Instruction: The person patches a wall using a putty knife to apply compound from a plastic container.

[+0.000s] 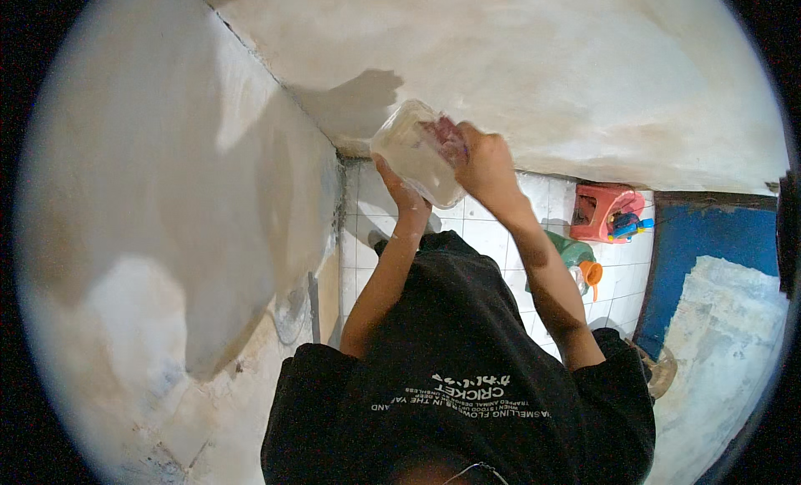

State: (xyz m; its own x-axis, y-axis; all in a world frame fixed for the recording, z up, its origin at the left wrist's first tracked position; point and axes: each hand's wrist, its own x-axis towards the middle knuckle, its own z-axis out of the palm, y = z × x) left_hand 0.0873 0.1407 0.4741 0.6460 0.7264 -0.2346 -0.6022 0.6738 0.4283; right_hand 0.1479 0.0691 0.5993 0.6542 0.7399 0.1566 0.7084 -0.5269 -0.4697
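Note:
My left hand (402, 189) grips a clear, rectangular plastic container (409, 151) from below, near the corner where two walls meet. The container is tilted and looks cloudy inside. In my right hand (490, 169) is a dark red, crumpled cloth (444, 138), pressed against the container's inner side; whether it is a cloth or a scrubbing pad is hard to tell. The fingers of my right hand are bent round it, with some hidden. Both forearms reach up past my black shirt.
A worn plaster wall (584, 84) rises ahead, another wall (125, 193) at left. On the white tiled floor (492, 234) are a red plastic stool (591, 214), a blue-and-yellow item (627, 226), and a green container (570, 250) beside an orange piece (591, 273). A blue panel (677, 243) stands right.

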